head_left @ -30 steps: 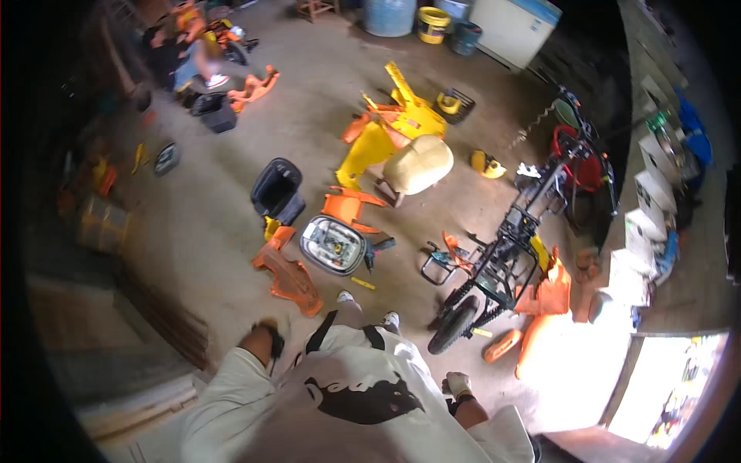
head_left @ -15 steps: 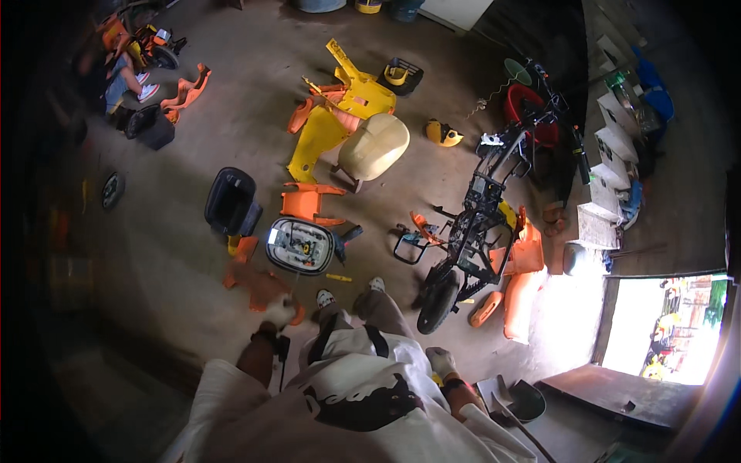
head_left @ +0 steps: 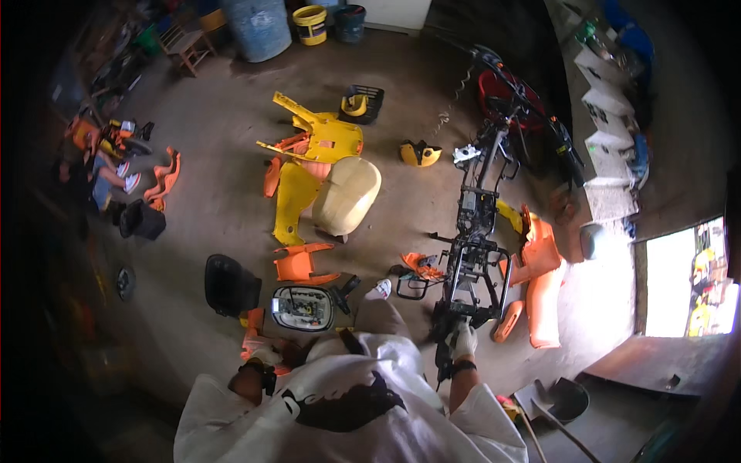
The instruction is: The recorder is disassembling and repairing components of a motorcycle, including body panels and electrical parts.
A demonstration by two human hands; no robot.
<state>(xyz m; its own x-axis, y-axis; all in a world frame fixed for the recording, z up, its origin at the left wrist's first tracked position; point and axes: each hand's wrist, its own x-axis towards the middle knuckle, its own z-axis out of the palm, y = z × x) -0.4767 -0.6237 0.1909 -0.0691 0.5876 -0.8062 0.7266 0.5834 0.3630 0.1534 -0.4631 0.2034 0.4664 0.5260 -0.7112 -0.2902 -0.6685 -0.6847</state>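
My left hand (head_left: pixel 267 353), in a pale glove, is low beside my left thigh, closed on an orange plastic panel (head_left: pixel 252 333); part of the panel is hidden behind my arm. My right hand (head_left: pixel 465 341), also gloved, is at the near end of a stripped black motorcycle frame (head_left: pixel 478 204) and seems to touch it; its fingertips are hard to make out. Beside my left leg lies an open grey-rimmed tray (head_left: pixel 279 318) holding small parts. Another orange panel (head_left: pixel 297 265) lies just beyond it.
Yellow body panels (head_left: pixel 297 197) and a cream seat-shaped piece (head_left: pixel 347 197) lie mid-floor, near a yellow helmet-like piece (head_left: pixel 421 153). Orange panels (head_left: pixel 542 297) stand right of the frame. A black bin (head_left: pixel 230 285) is at left. Another person (head_left: pixel 106 181) sits at far left.
I have moved forward and bent toward the motorcycle frame. My right hand has gone from beside my hip to the frame's near end. My left hand and the orange panel sit lower in view.
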